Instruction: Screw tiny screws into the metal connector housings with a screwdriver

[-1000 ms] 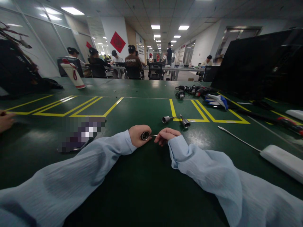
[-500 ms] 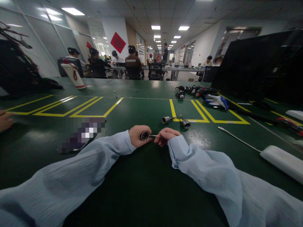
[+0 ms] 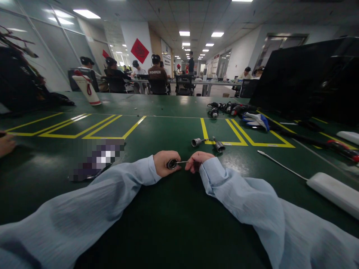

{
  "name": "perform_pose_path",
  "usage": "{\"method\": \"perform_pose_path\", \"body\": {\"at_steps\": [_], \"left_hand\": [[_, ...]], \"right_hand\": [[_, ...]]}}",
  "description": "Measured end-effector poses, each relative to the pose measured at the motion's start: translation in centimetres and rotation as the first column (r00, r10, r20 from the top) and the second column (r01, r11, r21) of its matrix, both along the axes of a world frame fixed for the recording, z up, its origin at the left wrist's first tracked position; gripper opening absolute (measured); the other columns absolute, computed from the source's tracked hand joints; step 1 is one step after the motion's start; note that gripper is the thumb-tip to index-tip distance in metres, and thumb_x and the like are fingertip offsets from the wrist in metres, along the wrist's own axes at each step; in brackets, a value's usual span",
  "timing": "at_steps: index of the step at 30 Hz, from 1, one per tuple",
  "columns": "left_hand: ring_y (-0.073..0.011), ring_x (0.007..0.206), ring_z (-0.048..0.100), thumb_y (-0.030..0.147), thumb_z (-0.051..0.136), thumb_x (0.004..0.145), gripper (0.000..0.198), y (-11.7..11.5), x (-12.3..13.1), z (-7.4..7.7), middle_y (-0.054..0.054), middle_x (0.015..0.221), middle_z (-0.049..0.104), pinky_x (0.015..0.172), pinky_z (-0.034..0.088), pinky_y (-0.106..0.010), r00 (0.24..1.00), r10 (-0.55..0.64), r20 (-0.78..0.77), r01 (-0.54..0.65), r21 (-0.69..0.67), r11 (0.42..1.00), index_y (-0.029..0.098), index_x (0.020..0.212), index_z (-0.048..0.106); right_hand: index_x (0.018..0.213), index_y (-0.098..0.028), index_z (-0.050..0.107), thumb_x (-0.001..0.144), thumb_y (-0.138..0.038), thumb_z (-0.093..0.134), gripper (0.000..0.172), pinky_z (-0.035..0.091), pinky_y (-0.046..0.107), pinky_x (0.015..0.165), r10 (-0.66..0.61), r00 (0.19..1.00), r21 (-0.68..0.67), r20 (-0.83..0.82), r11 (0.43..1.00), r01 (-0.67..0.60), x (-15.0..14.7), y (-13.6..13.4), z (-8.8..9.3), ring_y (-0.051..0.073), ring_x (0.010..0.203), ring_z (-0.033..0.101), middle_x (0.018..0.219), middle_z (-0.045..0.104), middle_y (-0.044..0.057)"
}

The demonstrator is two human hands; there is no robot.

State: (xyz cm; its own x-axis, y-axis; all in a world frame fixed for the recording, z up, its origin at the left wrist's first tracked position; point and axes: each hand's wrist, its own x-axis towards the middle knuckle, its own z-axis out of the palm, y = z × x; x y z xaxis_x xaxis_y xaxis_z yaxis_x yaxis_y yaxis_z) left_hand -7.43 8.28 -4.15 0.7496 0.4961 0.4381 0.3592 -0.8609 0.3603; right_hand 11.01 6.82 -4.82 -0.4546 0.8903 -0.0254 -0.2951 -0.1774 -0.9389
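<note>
My left hand is wrapped round a round metal cup-shaped part, its open end facing me. A thin metal rod runs from that part to the fingertips of my right hand, which are pinched on its other end. Beyond my right hand, two similar metal cup parts with shanks lie on the green table: one on its side, the other just to its right.
A blurred-out flat object lies to the left, near another person's hand. At the right are a white power strip with a cable, a blue and white glove and several dark tools. A white cup stands behind.
My right hand has shifted slightly right, away from my left hand, and more of the thin rod shows between them. My left hand has barely moved.
</note>
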Motion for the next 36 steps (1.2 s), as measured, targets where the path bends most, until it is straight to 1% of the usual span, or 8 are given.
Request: {"method": "perform_pose_path", "body": {"at_steps": [5, 9, 12, 18, 23, 25, 30, 36], "left_hand": [[-0.0079, 0.051, 0.043, 0.028, 0.053, 0.071, 0.016, 0.0, 0.1, 0.3, 0.001, 0.057, 0.047, 0.049, 0.035, -0.019, 1.000, -0.012, 0.014, 0.013, -0.073, 0.997, 0.014, 0.065, 0.047], [-0.0081, 0.052, 0.043, 0.029, 0.052, 0.072, 0.016, -0.1, 0.1, 0.2, 0.001, 0.058, 0.047, 0.049, 0.035, -0.019, 1.000, 0.008, 0.002, -0.008, -0.030, 1.000, 0.014, 0.066, 0.047], [-0.0083, 0.053, 0.043, 0.029, 0.051, 0.073, 0.016, -0.1, 0.0, 0.1, 0.000, 0.060, 0.047, 0.049, 0.035, -0.019, 1.000, 0.015, -0.020, -0.015, 0.011, 1.000, 0.015, 0.067, 0.047], [-0.0086, 0.055, 0.044, 0.027, 0.052, 0.073, 0.015, 0.3, 0.0, -0.3, 0.000, 0.062, 0.047, 0.051, 0.036, -0.019, 0.999, -0.032, -0.026, 0.032, -0.003, 0.999, 0.014, 0.067, 0.048], [-0.0086, 0.055, 0.045, 0.028, 0.054, 0.072, 0.015, 0.4, 0.1, -0.2, 0.000, 0.060, 0.048, 0.052, 0.036, -0.019, 0.998, -0.061, 0.001, 0.061, -0.043, 0.997, 0.014, 0.068, 0.049], [-0.0083, 0.055, 0.045, 0.028, 0.055, 0.072, 0.016, 0.3, 0.1, -0.1, 0.000, 0.060, 0.048, 0.052, 0.036, -0.019, 0.998, -0.057, 0.013, 0.058, -0.046, 0.997, 0.014, 0.067, 0.049], [-0.0075, 0.052, 0.042, 0.031, 0.053, 0.072, 0.019, 0.1, 0.1, 0.1, 0.002, 0.058, 0.046, 0.049, 0.034, -0.019, 0.999, 0.028, -0.017, -0.029, -0.009, 1.000, 0.014, 0.066, 0.047], [-0.0081, 0.054, 0.044, 0.030, 0.051, 0.073, 0.017, 0.0, 0.0, 0.1, 0.002, 0.061, 0.047, 0.051, 0.035, -0.019, 0.995, 0.064, -0.076, -0.061, 0.050, 0.997, 0.015, 0.068, 0.046]], "right_hand": [[0.046, -0.014, 0.055, 0.054, -0.025, 0.056, 0.013, 0.040, 0.021, 0.038, -0.033, 0.999, 0.013, -0.041, 0.999, 0.033, 0.0, -0.7, 0.3, 0.011, 0.038, 0.053, 0.048, 0.064, 0.005], [0.056, -0.014, 0.059, 0.062, -0.024, 0.057, 0.012, 0.043, 0.020, 0.044, -0.075, 0.997, 0.132, -0.036, 0.988, 0.079, 0.0, -1.7, 0.3, 0.010, 0.044, 0.055, 0.053, 0.065, 0.003], [0.059, -0.013, 0.060, 0.066, -0.023, 0.056, 0.013, 0.045, 0.021, 0.045, -0.070, 0.998, 0.191, -0.005, 0.979, 0.069, 0.0, -1.9, 0.3, 0.010, 0.046, 0.055, 0.056, 0.065, 0.003], [0.047, -0.012, 0.056, 0.058, -0.018, 0.052, 0.013, 0.042, 0.021, 0.040, 0.045, 0.999, -0.022, -0.007, 0.999, -0.045, 0.1, -0.5, 0.6, 0.011, 0.040, 0.053, 0.049, 0.064, 0.006], [0.045, -0.012, 0.055, 0.060, -0.015, 0.049, 0.016, 0.040, 0.021, 0.038, 0.051, 0.998, -0.070, 0.021, 0.996, -0.050, 0.2, 0.0, 0.7, 0.011, 0.039, 0.052, 0.048, 0.063, 0.007], [0.048, -0.012, 0.056, 0.061, -0.017, 0.051, 0.015, 0.041, 0.021, 0.040, 0.056, 0.998, -0.048, 0.010, 0.997, -0.056, 0.3, -0.3, 0.6, 0.011, 0.040, 0.053, 0.050, 0.064, 0.006], [0.056, -0.013, 0.058, 0.063, -0.021, 0.055, 0.011, 0.044, 0.019, 0.043, -0.078, 0.997, 0.140, -0.014, 0.987, 0.079, 0.2, -1.6, 0.3, 0.009, 0.044, 0.054, 0.054, 0.065, 0.002], [0.054, -0.014, 0.056, 0.062, -0.021, 0.054, 0.011, 0.044, 0.019, 0.042, -0.093, 0.996, 0.127, 0.008, 0.988, 0.091, 0.1, -1.9, 0.6, 0.008, 0.042, 0.054, 0.051, 0.064, 0.001]]}}
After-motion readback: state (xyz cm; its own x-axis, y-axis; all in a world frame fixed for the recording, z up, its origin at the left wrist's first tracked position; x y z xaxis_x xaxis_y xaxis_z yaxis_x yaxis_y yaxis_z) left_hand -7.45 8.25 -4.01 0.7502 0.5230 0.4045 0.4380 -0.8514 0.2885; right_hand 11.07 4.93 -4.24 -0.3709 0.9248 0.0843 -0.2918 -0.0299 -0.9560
